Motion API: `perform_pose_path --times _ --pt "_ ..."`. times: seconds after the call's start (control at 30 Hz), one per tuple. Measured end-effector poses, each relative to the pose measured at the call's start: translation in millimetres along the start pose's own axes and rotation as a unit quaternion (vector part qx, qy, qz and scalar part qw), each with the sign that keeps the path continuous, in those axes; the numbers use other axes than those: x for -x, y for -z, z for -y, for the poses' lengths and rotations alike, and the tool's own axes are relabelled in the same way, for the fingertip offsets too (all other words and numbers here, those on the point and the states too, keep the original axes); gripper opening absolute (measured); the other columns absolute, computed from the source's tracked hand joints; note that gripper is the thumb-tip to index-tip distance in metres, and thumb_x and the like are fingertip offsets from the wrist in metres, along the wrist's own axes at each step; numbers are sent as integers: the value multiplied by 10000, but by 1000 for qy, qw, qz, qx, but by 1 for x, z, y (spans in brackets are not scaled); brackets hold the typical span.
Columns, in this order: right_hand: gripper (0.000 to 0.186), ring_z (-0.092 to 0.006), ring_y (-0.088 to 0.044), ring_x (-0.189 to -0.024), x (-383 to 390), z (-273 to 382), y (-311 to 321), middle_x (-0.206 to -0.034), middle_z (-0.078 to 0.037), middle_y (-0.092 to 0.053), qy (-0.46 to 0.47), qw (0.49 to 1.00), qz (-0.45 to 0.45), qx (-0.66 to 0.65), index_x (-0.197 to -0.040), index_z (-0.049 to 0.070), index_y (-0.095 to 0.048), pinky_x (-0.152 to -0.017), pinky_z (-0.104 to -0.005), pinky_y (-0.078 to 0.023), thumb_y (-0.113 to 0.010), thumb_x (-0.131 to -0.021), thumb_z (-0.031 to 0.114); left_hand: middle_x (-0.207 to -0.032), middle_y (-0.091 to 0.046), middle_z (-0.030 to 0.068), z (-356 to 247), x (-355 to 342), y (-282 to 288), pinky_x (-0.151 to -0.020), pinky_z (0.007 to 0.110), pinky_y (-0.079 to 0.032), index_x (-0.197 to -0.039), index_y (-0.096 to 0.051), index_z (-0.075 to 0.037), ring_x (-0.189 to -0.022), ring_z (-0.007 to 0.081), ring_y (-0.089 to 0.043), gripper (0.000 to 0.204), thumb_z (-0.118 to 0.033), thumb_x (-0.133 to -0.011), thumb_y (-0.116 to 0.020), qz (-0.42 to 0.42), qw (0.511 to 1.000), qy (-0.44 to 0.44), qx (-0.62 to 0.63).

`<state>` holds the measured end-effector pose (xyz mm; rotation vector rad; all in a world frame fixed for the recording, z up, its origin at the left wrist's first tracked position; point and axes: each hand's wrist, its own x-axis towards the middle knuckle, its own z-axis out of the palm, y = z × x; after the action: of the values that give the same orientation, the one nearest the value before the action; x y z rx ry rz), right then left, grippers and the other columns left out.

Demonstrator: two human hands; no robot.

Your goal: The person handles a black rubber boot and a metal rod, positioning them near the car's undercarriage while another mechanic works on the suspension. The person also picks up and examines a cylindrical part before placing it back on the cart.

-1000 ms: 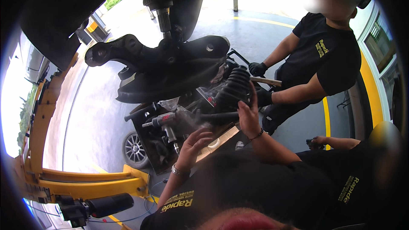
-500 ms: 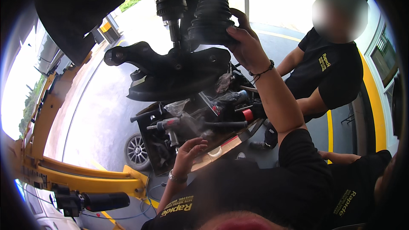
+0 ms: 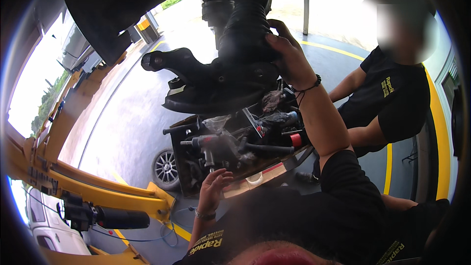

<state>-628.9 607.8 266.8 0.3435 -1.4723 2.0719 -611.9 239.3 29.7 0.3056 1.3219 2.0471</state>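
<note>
My right hand [image 3: 289, 56] is raised at upper centre, gripping a black ribbed rubber boot [image 3: 243, 29] beside the car's drive shaft joint [image 3: 216, 10]. The boot hangs upright just above the dark steering knuckle [image 3: 179, 61] with its curved shield [image 3: 201, 100]; it hides part of the shaft. My left hand [image 3: 214, 189] is low, fingers apart and slightly curled, holding nothing. Just above it, a silver air impact gun [image 3: 201, 142] lies among dark tools and plastic wrapping in a black tray [image 3: 186, 184].
A co-worker in black [image 3: 387, 103] stands at the right; another's arm [image 3: 400, 203] shows at lower right. A yellow lift post and arm [image 3: 108, 186] with black motor line the left. A loose wheel [image 3: 164, 169] is beside the tray. Car underbody [image 3: 98, 14] hangs overhead.
My right hand has risen with the boot from over the tray to beside the shaft above the knuckle. My left hand is slightly lower. The view has shifted.
</note>
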Motion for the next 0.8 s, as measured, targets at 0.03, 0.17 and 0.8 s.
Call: perform_pose_path --times 0.03,0.17,0.8 --pt "464 -229 -657 -1067 0 0 1 -1195 -128 -620 3 1000 6 6 -1348 78 -430 -826 -347 -588 -610 -938 198 -1221 -653 161 2 0 -1 -932 350 -528 -1308 -542 25 -1093 223 -656 360 -169 -1006 -567 0 1000 3 2" --pt "460 -201 -663 -1016 1 1 -2 -1140 -119 -640 17 1000 13 19 -1329 81 -437 -805 -319 -575 -626 -916 157 -1214 -657 163 8 -2 -7 -937 358 -528 -1301 -548 22 -1091 222 -657 349 -166 -1008 -566 -2 1000 7 -10" --pt "456 -130 -634 -992 -1 13 -18 -1113 -58 -629 38 995 -74 47 -1251 28 -505 -850 -268 -536 -760 -884 123 -1237 -644 168 27 -4 -36 -933 354 -513 -1281 -567 13 -1098 224 -648 343 -177 -998 -601 16 996 32 -80"
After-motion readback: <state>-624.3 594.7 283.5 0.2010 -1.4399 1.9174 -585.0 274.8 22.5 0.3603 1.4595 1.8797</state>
